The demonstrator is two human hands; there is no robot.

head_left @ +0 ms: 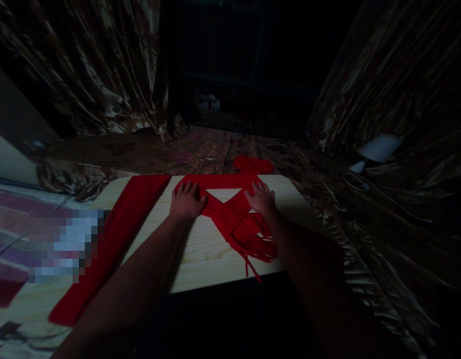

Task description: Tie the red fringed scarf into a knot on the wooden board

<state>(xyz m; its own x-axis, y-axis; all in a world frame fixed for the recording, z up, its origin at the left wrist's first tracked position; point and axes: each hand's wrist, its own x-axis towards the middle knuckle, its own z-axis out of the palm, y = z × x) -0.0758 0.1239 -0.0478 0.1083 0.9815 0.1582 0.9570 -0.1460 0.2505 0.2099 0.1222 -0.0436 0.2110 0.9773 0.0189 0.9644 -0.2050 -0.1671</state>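
Note:
A red fringed scarf (226,214) lies across a pale wooden board (200,249), folded so that its bands cross and leave a bare triangle of wood between my hands. My left hand (187,200) rests flat on the scarf's left band, fingers stretched out. On the right band my right hand (260,197) presses down, fingers spread. The fringe (254,244) hangs toward the board's near edge. One long end of the scarf (114,239) runs down to the left.
Shiny patterned fabric (383,75) covers the surroundings on both sides and behind. A white object with a cable (378,148) lies at the right. A blurred patch (62,244) sits at the left on striped cloth. The room is dark.

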